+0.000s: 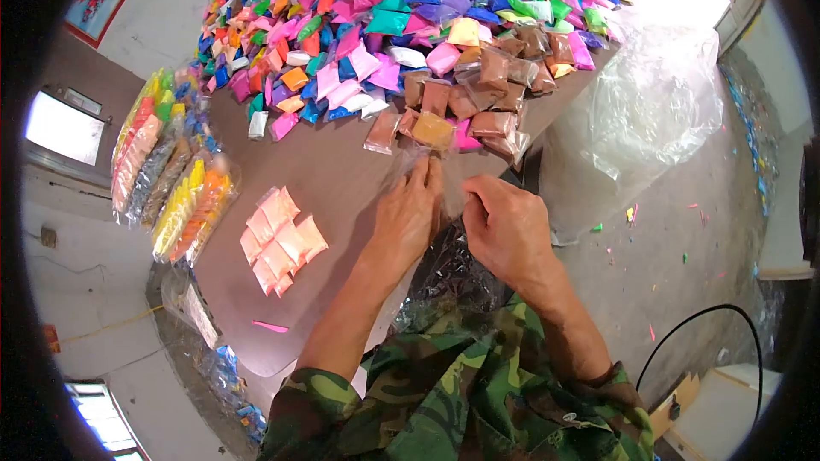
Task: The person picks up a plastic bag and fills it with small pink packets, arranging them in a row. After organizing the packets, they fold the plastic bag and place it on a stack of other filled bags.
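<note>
Both hands are over the table's near edge, at a clear plastic bag (pixel 400 172). My left hand (pixel 412 209) reaches into or lies over the bag, its fingers close together and pointing away from me; what they hold is hidden. My right hand (pixel 506 220) is curled closed at the bag's right side, seemingly pinching its film. Just beyond the fingers lie a mustard-brown packet (pixel 433 131) and several brown packets (pixel 436 97). Left of my left forearm, several peach packets (pixel 282 241) lie grouped on the brown table (pixel 224 290).
A large heap of coloured packets (pixel 389 21) covers the table's far side. Filled clear bags (pixel 175 171) line the left edge. To the right stands a big translucent plastic bag (pixel 632 128). A pink strip (pixel 271 326) lies near the front-left corner.
</note>
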{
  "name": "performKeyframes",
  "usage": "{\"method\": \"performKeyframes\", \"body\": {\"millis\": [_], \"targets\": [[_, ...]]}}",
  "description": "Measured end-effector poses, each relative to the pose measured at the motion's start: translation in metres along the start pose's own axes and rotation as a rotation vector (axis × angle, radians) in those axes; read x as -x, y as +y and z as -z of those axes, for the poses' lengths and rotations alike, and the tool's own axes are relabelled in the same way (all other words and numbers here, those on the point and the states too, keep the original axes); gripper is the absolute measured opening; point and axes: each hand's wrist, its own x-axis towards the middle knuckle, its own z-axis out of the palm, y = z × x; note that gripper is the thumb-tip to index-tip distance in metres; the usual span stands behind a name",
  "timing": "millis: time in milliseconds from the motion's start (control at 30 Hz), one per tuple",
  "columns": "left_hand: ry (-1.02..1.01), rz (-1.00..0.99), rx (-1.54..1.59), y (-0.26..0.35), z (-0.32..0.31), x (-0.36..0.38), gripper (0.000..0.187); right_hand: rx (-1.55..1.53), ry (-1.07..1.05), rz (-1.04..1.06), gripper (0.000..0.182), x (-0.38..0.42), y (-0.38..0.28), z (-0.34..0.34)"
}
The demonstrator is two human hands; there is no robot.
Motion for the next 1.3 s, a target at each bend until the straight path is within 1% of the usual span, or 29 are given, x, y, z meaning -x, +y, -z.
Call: {"method": "performKeyframes", "body": {"millis": [133,233,333,433,533,633,733,833,933,1033,1133,1167,1267,1300], "targets": [[-0.023,0.048,0.01,0.001,0.005,-0.002,0.045,-0.019,0.054,0.042,0.008,-0.003,0.001,-0.001],[-0.054,-0.052,0.218,0.006,0.031,0.011,0.036,-0.033,0.063,0.052,0.008,-0.004,0.007,0.0],[-0.201,-0.079,0.175,0.007,0.047,0.027,0.029,-0.046,0.071,0.053,0.008,-0.005,0.004,-0.001],[-0.107,-0.106,0.132,0.01,0.026,0.044,0.025,-0.047,0.081,0.074,0.01,-0.008,0.0,-0.007],[-0.039,-0.088,0.131,0.007,0.026,0.046,0.023,-0.079,0.066,0.058,0.009,-0.011,-0.004,-0.011],[-0.139,-0.068,0.053,0.008,0.042,0.049,0.018,-0.064,0.083,0.084,0.01,-0.021,-0.004,-0.009],[-0.062,-0.136,0.044,0.007,0.046,0.061,0.013,-0.056,0.092,0.089,0.011,-0.034,-0.011,-0.009],[-0.105,-0.036,0.008,-0.001,0.051,0.063,0.017,-0.037,0.083,0.155,0.013,-0.054,-0.019,-0.016],[-0.022,0.004,0.017,-0.012,0.05,0.061,0.014,-0.114,-0.037,0.146,0.016,-0.079,-0.021,-0.029],[-0.039,0.042,-0.029,-0.023,0.038,0.06,0.016,-0.228,-0.134,0.164,0.025,-0.092,-0.014,-0.044],[-0.043,0.085,0.042,-0.03,0.041,0.059,0.018,-0.398,-0.134,-0.018,0.034,-0.073,-0.016,-0.022],[-0.014,0.108,0.098,-0.033,0.043,0.057,0.02,-0.439,-0.061,-0.049,0.036,-0.061,-0.005,-0.024],[0.076,0.171,0.284,-0.037,0.057,0.059,0.022,-0.631,0.192,-0.256,0.033,-0.017,0.016,-0.014],[0.113,0.19,0.359,-0.036,0.069,0.063,0.021,-0.739,0.205,-0.406,0.031,0.002,0.022,-0.005]]}}
